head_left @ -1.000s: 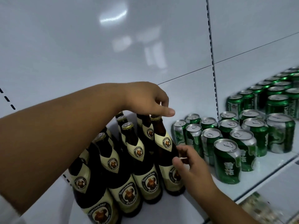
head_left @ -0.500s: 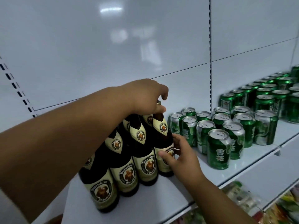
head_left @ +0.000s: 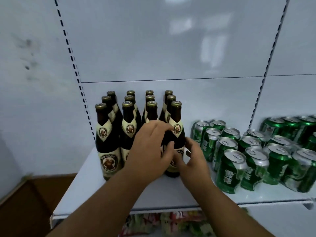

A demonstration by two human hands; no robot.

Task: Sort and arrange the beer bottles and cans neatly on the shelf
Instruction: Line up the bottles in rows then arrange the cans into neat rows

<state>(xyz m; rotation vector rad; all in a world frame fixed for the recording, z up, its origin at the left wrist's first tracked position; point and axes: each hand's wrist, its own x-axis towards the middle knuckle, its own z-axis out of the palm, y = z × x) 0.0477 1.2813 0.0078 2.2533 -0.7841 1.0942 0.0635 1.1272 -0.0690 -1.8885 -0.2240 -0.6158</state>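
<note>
Left hand (head_left: 150, 144) spread over front bottle (head_left: 176, 134) — contact unclear; right hand (head_left: 193, 156) open beside; cans (head_left: 230, 170) blurred.

White flat metal shelf (head_left: 153, 194), white back panel behind it. Left part: brown glass beer bottles with cream labels and gold caps (head_left: 109, 134), all upright, standing in four columns running front to back, three deep, close together. Right part: green-and-silver aluminium beer cans (head_left: 230, 170), upright, clustered in loose uneven rows, some touching. Narrow gap of bare shelf between bottles and cans. Front strip of shelf bare.
</note>
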